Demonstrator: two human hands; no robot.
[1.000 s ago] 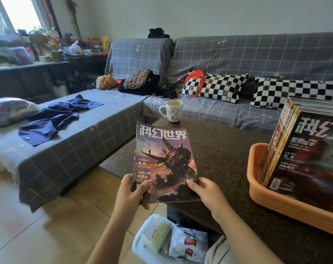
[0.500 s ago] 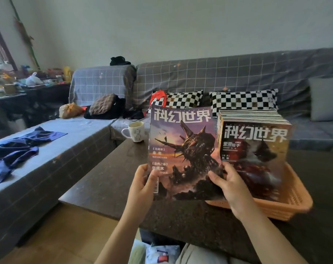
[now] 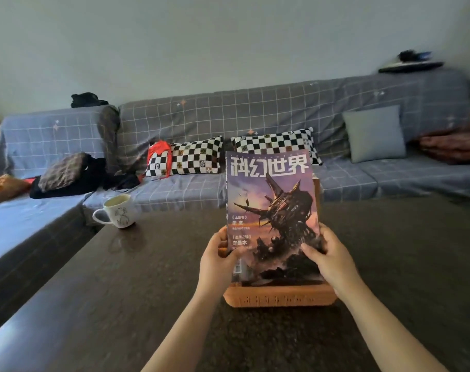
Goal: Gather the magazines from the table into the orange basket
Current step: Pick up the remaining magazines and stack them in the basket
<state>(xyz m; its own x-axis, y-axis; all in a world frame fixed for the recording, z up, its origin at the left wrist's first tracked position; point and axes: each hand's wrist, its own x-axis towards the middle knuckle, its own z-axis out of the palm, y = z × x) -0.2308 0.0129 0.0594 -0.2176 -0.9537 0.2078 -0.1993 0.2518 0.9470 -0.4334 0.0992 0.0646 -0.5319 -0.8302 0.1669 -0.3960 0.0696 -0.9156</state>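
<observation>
Both gripping the magazine (image 3: pixel 272 210) upright in the orange basket (image 3: pixel 279 296): left hand (image 3: pixel 217 260), right hand (image 3: pixel 329 257).

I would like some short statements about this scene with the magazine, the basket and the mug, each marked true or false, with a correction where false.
1. Both hands hold the magazine. True: the left hand grips its lower left edge and the right hand its lower right edge.
2. The magazine lies flat on the table. False: it stands upright, at the front of the orange basket.
3. A white mug stands on the table, left of the basket. True.
4. The orange basket sits on the sofa. False: it sits on the dark table.
5. The mug lies on its side. False: it stands upright.
</observation>
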